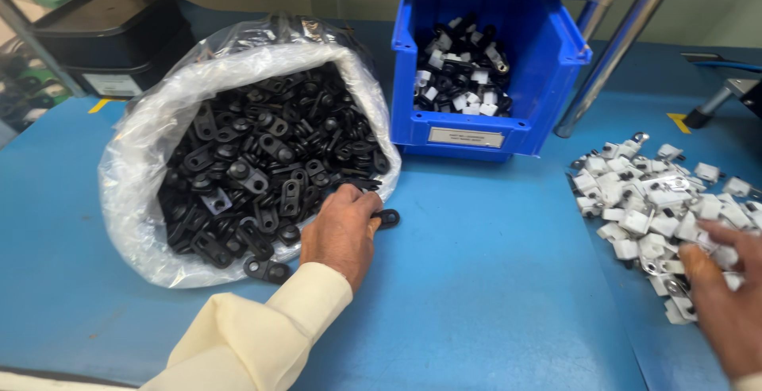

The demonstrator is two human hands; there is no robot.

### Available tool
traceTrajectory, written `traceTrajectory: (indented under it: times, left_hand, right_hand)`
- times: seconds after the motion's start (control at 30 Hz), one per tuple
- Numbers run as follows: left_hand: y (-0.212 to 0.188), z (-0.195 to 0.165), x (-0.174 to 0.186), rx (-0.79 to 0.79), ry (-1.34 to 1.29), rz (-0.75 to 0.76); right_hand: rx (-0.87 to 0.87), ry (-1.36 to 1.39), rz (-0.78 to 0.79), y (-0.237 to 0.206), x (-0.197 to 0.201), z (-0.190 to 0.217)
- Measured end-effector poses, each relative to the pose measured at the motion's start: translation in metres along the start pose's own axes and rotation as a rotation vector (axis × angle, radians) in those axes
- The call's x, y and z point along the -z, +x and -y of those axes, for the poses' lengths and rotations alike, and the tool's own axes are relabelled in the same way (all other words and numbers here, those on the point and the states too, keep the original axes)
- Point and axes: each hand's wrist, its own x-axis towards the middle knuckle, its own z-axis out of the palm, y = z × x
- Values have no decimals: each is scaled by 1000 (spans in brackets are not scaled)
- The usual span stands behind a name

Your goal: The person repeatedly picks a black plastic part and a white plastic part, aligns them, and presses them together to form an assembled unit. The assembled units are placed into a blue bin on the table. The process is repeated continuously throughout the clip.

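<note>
A clear plastic bag (151,137) lies open on the blue table, full of several black plastic brackets (262,161). My left hand (343,232) rests at the bag's mouth, fingers curled over black brackets; one bracket (387,218) lies by its fingertips. Whether the fingers grip a piece is hidden. At the right, a heap of small white plastic clips (651,200) covers the table. My right hand (726,296) reaches into that heap from below, fingers among the clips; a grip cannot be made out.
A blue bin (548,50) holding mixed black-and-white assembled parts stands at the back centre. A slanted metal pole (611,53) rises beside it. Black containers (111,30) sit at the back left. A cream sleeve (254,335) covers my left arm.
</note>
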Motion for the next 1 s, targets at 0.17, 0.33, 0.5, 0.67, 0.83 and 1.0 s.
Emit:
traceTrajectory:
  times: [0.17,0.33,0.5,0.67,0.83,1.0]
  left_hand:
    - [-2,-4,4,21,-34,76]
    - [-9,-11,8,80,-70,87]
    - [-7,-10,7,115,-268,153]
    - [-5,-19,-13,176,-381,324]
    - [-9,-34,-26,81,-444,344]
    - [-11,-44,-20,152,-364,402]
  right_hand:
    - [308,-636,50,71,-5,-16]
    - [44,-752,347,106,-18,-27]
    - [94,-330,171,91,-9,-4]
    - [-281,145,205,33,-25,79]
    - [-150,25,263,-26,-60,140]
    - [-314,32,274,-38,-47,143]
